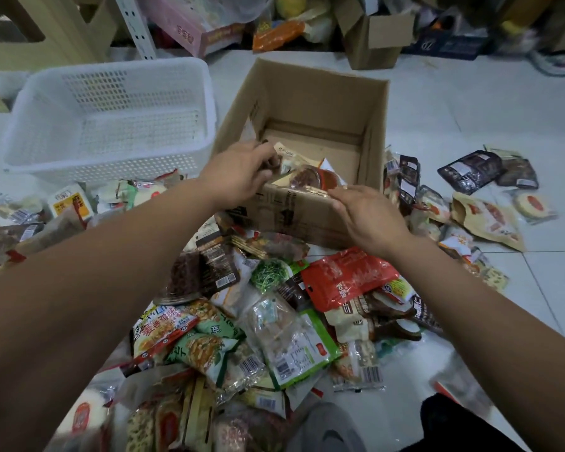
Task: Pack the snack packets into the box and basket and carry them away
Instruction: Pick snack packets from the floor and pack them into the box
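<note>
Here we see a brown cardboard box (pixel 320 102) standing open on the white tiled floor (pixel 470 102), in the middle of the view. Its flaps are up, and most of its bottom is bare. A white plastic basket (pixel 111 164) full of little holes sits just beside it, at 10 o'clock.

Both hands are at the box's near edge. The left hand (pixel 238 174) curls its fingers and thumb around a pale packet (pixel 286 156) inside the near left corner. The right hand (pixel 369 216) is flat with straight fingers, and its tips touch a clear packet (pixel 310 181) with brown and red food in it, lying over the rim.

A big heap of snack packets (pixel 209 353) covers the floor at 6 o'clock. More lie at 3 o'clock, among them a dark packet (pixel 470 169).

Our two arms hide parts of the heap. The left hand hides the near left corner of the box. The packets at 7 o'clock are blurry.

A red packet (pixel 346 275) has white Chinese writing. A green packet (pixel 300 350) shows a barcode and a white label. The box's near wall has dark print. All of it is too small or smeared for us to read.
</note>
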